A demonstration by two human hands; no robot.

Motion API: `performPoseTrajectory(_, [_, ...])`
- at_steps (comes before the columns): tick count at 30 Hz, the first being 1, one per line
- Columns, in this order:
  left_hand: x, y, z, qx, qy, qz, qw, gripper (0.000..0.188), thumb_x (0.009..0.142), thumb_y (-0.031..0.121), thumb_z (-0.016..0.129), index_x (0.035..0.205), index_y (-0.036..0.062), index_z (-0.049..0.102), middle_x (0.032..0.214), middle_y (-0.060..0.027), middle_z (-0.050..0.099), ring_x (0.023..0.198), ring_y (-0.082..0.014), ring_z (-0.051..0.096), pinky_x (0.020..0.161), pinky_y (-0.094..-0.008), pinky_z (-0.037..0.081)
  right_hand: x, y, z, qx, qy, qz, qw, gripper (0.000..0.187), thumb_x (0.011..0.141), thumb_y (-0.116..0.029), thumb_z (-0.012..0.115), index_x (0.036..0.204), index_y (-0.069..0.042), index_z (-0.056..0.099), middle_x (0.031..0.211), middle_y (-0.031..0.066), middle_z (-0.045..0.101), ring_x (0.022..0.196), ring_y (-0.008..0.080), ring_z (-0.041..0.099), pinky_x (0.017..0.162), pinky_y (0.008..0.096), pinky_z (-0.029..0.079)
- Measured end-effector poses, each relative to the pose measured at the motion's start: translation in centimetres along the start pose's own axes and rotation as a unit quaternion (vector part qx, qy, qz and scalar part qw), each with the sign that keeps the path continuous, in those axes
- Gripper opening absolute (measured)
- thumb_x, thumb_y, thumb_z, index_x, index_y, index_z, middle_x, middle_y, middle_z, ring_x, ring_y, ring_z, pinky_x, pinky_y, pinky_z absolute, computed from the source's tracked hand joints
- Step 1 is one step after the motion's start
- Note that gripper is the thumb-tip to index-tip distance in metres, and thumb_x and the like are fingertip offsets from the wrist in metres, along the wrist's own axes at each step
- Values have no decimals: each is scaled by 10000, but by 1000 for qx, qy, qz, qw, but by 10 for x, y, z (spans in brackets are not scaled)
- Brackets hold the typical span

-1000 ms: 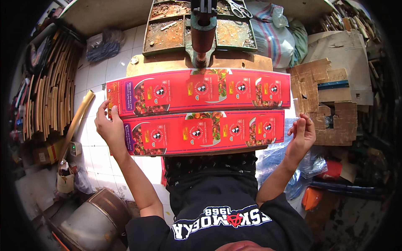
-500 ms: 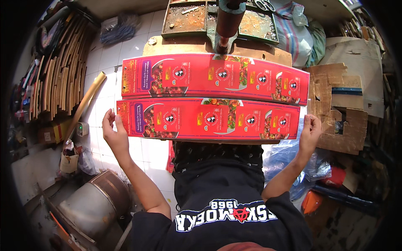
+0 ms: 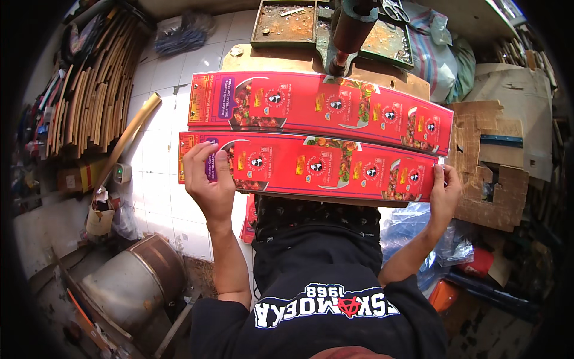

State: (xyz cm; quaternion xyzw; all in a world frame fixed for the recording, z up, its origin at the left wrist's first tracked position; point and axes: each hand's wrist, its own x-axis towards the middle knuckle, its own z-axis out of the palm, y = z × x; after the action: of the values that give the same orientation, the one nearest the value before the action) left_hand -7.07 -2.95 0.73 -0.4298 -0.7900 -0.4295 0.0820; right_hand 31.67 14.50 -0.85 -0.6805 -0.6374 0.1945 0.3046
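Observation:
Two long red printed cardboard strips lie side by side on a wooden board, with food pictures and round panda emblems on them. The far strip (image 3: 311, 102) rests under the machine's post; the near strip (image 3: 287, 173) is closest to my body. My left hand (image 3: 208, 182) is over the near strip's left end, its fingertips on the printed face and its thumb held apart. At the other end, my right hand (image 3: 445, 186) pinches the near strip's right edge between thumb and fingers.
A machine post (image 3: 354, 33) stands behind the strips, by a metal tray (image 3: 284, 27) of small parts. Stacked cardboard (image 3: 89, 96) lines the left, near a cardboard tube (image 3: 134, 122) and a metal drum (image 3: 134, 275). Cut cardboard (image 3: 490, 173) and clear plastic (image 3: 406, 230) lie right.
My left hand has moved right, from beside the near strip's left end onto its face. My right hand has closed in on the right edge. The whole view has shifted slightly.

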Motion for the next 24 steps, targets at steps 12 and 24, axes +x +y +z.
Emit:
performPoseTrajectory(12, [65,149,-72,-928,-143,14,344,479,929,119,493,465,149,379,445,10,418,378,-115,432,623,-356,526,-4,-5,-2,-7,-17,24,1000,267,917,-244,656,955,21,651,790,92,663,707,140,568,675,315,482])
performPoseTrajectory(24, [62,151,-84,-927,-127,41,350,371,799,-41,463,482,138,387,484,2,422,421,-113,467,576,-287,503,-22,-37,26,134,-15,-9,991,229,902,-169,698,778,6,616,638,-49,534,601,15,443,520,202,351])
